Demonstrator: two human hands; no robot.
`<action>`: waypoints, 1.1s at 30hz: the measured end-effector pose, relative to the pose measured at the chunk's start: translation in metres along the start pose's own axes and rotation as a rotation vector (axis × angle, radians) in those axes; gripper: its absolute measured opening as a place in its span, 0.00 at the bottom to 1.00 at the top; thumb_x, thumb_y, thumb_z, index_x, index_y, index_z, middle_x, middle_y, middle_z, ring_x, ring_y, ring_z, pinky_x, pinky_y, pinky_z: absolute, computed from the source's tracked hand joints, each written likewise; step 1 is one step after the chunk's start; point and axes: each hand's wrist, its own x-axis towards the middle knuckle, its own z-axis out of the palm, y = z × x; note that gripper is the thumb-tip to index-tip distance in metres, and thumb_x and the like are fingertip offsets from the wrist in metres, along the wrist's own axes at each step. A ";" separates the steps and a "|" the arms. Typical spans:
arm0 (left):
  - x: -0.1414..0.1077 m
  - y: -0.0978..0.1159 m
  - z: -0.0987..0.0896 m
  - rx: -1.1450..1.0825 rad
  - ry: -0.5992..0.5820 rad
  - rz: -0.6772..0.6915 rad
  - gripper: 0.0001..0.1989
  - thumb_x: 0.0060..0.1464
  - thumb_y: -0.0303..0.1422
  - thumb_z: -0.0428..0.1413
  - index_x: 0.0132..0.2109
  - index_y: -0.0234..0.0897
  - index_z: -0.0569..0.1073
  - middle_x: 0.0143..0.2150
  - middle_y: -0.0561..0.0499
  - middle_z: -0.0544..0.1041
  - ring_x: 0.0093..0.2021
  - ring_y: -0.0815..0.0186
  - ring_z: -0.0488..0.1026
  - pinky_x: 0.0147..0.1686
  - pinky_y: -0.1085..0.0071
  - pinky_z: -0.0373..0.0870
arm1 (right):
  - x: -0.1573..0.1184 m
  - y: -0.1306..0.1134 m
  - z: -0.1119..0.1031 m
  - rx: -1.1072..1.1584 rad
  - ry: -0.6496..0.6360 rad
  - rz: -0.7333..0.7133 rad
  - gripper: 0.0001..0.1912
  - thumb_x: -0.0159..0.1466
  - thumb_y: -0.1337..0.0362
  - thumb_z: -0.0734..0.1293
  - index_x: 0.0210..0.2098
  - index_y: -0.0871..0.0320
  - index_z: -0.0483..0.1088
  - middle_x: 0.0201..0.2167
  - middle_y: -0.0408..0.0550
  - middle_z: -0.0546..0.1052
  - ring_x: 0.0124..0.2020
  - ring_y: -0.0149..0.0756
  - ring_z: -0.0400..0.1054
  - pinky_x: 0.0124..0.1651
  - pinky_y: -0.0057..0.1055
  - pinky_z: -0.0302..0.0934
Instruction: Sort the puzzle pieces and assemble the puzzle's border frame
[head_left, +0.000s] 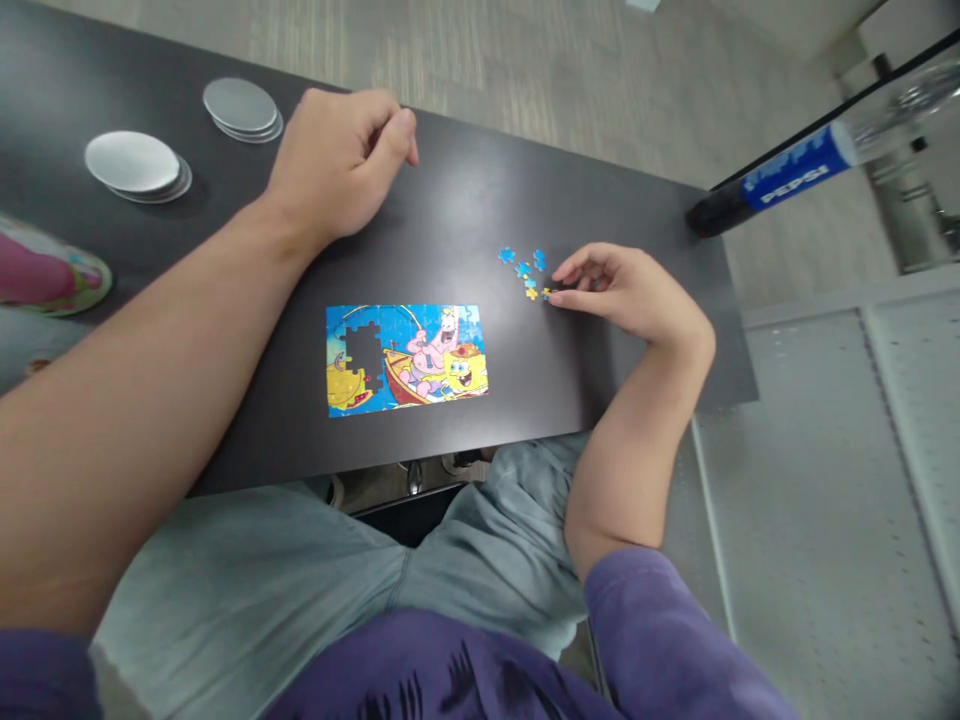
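A cartoon jigsaw puzzle (420, 335) lies flat on the dark table, mostly joined, with an irregular gap in its left half where the tabletop shows. To its upper right is a small cluster of loose blue and yellow puzzle pieces (523, 269). My right hand (611, 285) is at the right side of this cluster, thumb and fingertips closing round a small yellow and blue piece (547, 294). Beyond the puzzle's far left corner, my left hand (345, 160) rests on the table near the far edge, curled into a loose fist with nothing visible in it.
Two low stacks of silver discs (131, 162) are on the table at the upper left. A pink and green container (52, 270) is at the left edge. A Pepsi bottle (795, 175) stands at the right end of the dark table (450, 200).
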 end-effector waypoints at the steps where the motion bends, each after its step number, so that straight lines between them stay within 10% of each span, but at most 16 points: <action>1: 0.000 0.000 0.000 0.001 -0.009 -0.008 0.22 0.81 0.51 0.58 0.39 0.55 0.89 0.24 0.51 0.72 0.28 0.54 0.67 0.41 0.49 0.56 | 0.001 0.002 0.000 0.001 -0.009 0.008 0.20 0.60 0.44 0.91 0.43 0.44 0.87 0.40 0.46 0.87 0.40 0.48 0.76 0.46 0.49 0.72; 20: 0.003 -0.013 0.016 -0.033 0.025 0.043 0.36 0.87 0.65 0.52 0.37 0.50 0.86 0.30 0.47 0.77 0.32 0.53 0.64 0.45 0.48 0.55 | -0.002 -0.031 0.012 0.062 -0.111 -0.077 0.15 0.69 0.46 0.87 0.46 0.46 0.88 0.40 0.50 0.89 0.41 0.48 0.80 0.49 0.51 0.75; 28: 0.006 -0.007 0.018 -0.012 0.022 0.049 0.46 0.87 0.75 0.45 0.36 0.48 0.83 0.33 0.45 0.82 0.36 0.52 0.77 0.45 0.51 0.55 | 0.009 -0.120 0.087 0.156 -0.460 -0.387 0.04 0.79 0.53 0.82 0.48 0.43 0.88 0.44 0.45 0.94 0.45 0.52 0.86 0.55 0.52 0.81; 33: 0.006 -0.020 0.024 0.014 0.023 0.080 0.53 0.85 0.79 0.37 0.39 0.44 0.88 0.36 0.43 0.84 0.40 0.49 0.83 0.49 0.52 0.60 | 0.020 -0.126 0.120 0.140 -0.511 -0.609 0.10 0.84 0.56 0.75 0.53 0.42 0.93 0.54 0.45 0.95 0.52 0.50 0.88 0.58 0.49 0.77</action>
